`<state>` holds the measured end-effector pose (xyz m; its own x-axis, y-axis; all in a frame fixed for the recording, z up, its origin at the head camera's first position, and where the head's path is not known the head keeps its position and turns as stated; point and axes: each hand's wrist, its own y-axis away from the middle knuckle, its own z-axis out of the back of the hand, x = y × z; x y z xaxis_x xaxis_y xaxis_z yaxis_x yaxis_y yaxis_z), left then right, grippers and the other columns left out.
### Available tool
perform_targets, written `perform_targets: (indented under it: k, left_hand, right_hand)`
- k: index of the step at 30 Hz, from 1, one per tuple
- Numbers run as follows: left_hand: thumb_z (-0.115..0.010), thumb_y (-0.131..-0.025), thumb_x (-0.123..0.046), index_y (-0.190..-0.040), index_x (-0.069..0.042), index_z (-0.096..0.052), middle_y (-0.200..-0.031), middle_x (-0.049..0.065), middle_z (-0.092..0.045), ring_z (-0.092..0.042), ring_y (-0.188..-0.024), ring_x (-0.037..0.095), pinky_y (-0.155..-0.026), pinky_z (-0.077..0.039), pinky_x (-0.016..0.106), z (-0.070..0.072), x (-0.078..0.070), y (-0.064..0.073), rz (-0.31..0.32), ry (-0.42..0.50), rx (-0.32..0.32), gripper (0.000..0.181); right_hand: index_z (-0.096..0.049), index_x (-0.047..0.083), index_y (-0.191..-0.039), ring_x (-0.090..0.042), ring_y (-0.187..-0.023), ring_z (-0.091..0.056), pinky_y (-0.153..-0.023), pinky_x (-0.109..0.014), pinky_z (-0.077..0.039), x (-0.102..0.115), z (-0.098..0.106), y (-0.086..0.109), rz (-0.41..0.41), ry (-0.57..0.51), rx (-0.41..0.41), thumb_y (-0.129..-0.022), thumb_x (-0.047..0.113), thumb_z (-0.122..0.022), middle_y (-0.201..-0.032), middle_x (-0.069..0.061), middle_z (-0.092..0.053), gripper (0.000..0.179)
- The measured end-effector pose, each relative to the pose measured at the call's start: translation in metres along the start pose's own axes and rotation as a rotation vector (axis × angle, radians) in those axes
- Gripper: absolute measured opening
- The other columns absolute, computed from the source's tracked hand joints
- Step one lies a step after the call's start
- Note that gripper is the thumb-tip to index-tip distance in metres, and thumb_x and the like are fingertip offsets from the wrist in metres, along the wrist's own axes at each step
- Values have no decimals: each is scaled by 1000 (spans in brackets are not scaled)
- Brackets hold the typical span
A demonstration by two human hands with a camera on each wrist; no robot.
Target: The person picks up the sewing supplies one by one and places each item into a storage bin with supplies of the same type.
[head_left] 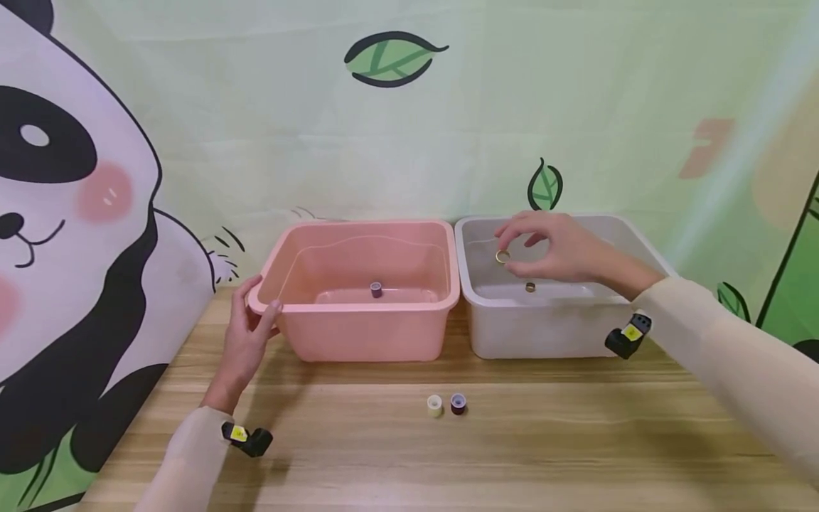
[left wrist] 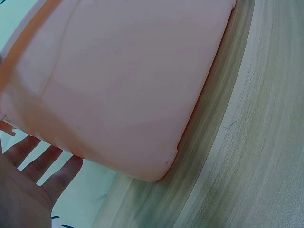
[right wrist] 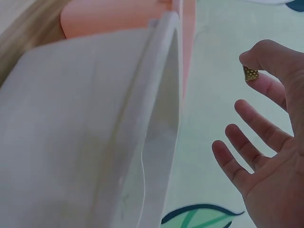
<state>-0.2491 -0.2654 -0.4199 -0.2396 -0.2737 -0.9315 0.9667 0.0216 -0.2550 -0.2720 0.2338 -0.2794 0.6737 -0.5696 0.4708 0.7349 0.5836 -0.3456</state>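
A pale green cloth (head_left: 288,92) printed with a panda (head_left: 83,284) and leaves hangs behind a wood-grain table (head_left: 333,455).

The right hand (head_left: 563,249) is above the white bin (head_left: 544,331), its thumb and index finger nearly closed on a gold ring (head_left: 507,262) in a pinch at the tips. Its other three fingers are spread apart and slightly bent, with the palm showing to the wrist camera. The left hand (head_left: 243,348) is part-closed about the left front corner of the pink bin (head_left: 365,334), thumb at the front of the rim, other fingers against the outer end wall.

The gold ring is over the inside of the white bin, clear of its floor. Its hole faces the head camera, so its axis runs roughly toward the viewer; the right wrist view catches the band from the side, patterned with dots. On the floor of the white bin sits a second ring (head_left: 530,287), also gold. The pink bin contains one grey-purple cap (head_left: 376,290), its hollow end showing.

The bins stand side by side, rims almost touching, the pink one to the left. In front of them on the table, a cream cap (head_left: 435,408) and a dark cap (head_left: 458,407) stand close together but apart, hollow ends up. Pale sleeves (head_left: 723,355) cover both forearms, each with a small black camera (head_left: 621,343) at the wrist.
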Motion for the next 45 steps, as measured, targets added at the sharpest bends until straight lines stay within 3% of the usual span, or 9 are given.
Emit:
perform_targets:
  k: [7, 12, 17, 24, 33, 39, 45]
  left_hand:
    - [-54, -106, -42, -162, -28, -16, -164, 10, -31, -44, -140, 37, -91, -55, 21, 0, -1, -1, -4, -3, -2, 69]
    - [-54, -106, -42, -162, -29, -15, -165, 9, -30, -44, -140, 38, -94, -55, 26, 0, -1, -3, -2, -6, 1, 69]
    - [-54, -106, -43, -161, -31, -16, -164, 8, -31, -45, -140, 34, -97, -55, 30, 2, -2, -4, 2, -12, -1, 69]
    - [-54, -106, -44, -161, -30, -15, -164, 8, -31, -45, -140, 34, -97, -54, 30, 2, -3, -3, 5, -22, 1, 70]
    - [-54, -105, -44, -161, -31, -15, -164, 8, -32, -45, -140, 32, -97, -54, 30, 2, -3, -2, 11, -27, 5, 69]
    - [-55, -105, -44, -161, -31, -16, -164, 8, -32, -46, -139, 31, -101, -53, 38, 2, -2, 0, 13, -26, 6, 69]
    - [-54, -106, -43, -161, -31, -16, -164, 7, -32, -46, -139, 31, -98, -54, 32, 1, -1, 0, 11, -30, 3, 69]
  right_hand:
    - [-74, 15, -101, -21, -118, -61, -89, -43, -58, -17, 8, -5, -60, 24, -30, -87, 10, -80, -123, -3, -70, 16]
    - [-74, 12, -105, -22, -111, -61, -93, -48, -57, -28, 14, -7, -134, 10, -27, -88, 10, -80, -120, -5, -70, 18]
    - [-73, 10, -111, -29, -114, -59, -98, -54, -53, -38, 22, -10, -212, 9, 7, -91, 15, -78, -121, -8, -69, 22]
    - [-72, 12, -114, -32, -120, -57, -101, -52, -52, -48, 30, -10, -332, 32, 48, -93, 20, -76, -124, -8, -66, 23]
    - [-72, 12, -117, -38, -124, -56, -96, -56, -52, -60, 35, -8, -385, 53, 62, -94, 25, -75, -132, -14, -62, 27]
    - [-72, 13, -116, -41, -125, -55, -97, -60, -49, -70, 37, -7, -409, 78, 69, -94, 27, -74, -137, -15, -60, 26]
    - [-72, 13, -118, -44, -127, -54, -98, -62, -48, -79, 39, -9, -435, 78, 95, -95, 30, -74, -143, -16, -56, 29]
